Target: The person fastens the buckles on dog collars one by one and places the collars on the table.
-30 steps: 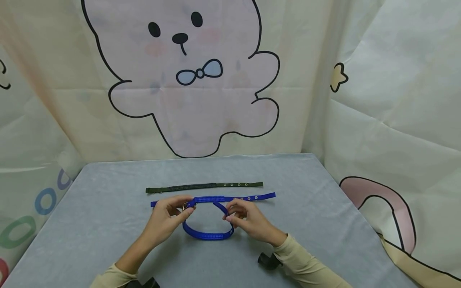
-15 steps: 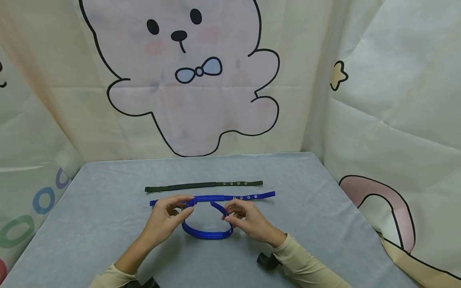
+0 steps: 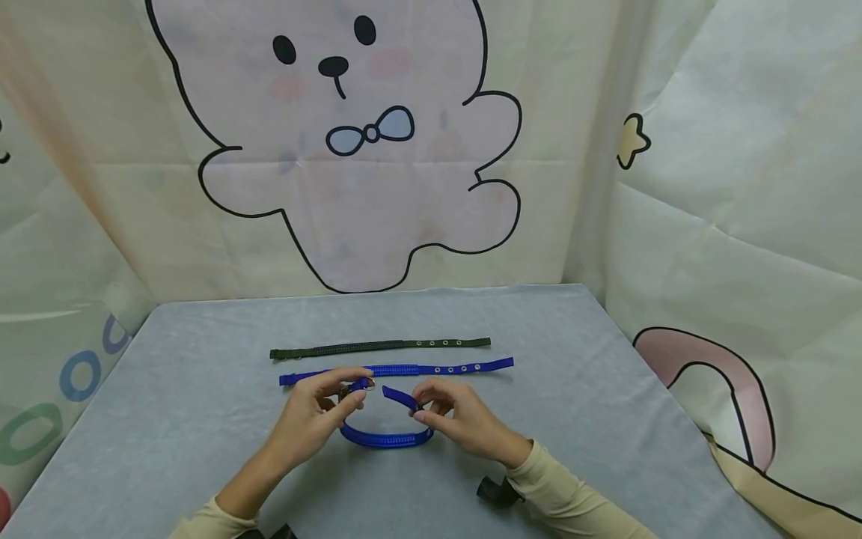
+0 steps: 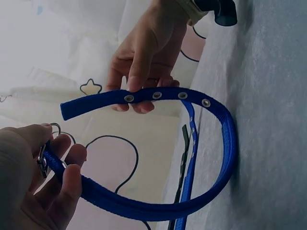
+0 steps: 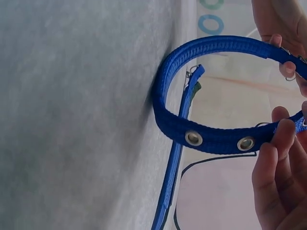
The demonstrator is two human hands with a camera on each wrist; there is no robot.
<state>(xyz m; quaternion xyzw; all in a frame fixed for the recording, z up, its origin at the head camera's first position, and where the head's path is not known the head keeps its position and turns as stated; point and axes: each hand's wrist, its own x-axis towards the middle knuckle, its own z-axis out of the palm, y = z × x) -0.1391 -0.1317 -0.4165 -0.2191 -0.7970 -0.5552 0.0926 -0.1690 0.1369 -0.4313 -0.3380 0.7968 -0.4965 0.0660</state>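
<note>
A blue pet collar (image 3: 387,440) with metal eyelets is bent into an open loop between both hands, its lower curve close to the table. My left hand (image 3: 313,415) pinches the buckle end, where a metal buckle (image 4: 43,163) and a ring show. My right hand (image 3: 465,419) pinches the eyelet end between thumb and fingers; the free tip (image 4: 74,109) points toward the buckle, with a gap between them. Behind the hands a second blue collar (image 3: 465,369) lies flat, partly hidden by the left fingers.
A dark green collar (image 3: 360,347) lies straight across the table (image 3: 552,404), beyond the second blue one. Printed cloth (image 3: 438,209) hangs behind and at both sides. Black wrist devices (image 3: 497,492) sit by the sleeves.
The right hand has turned, and the collar's free tip has swung left toward the buckle end. The left hand has shifted slightly, and the ring beside its fingertips now shows.
</note>
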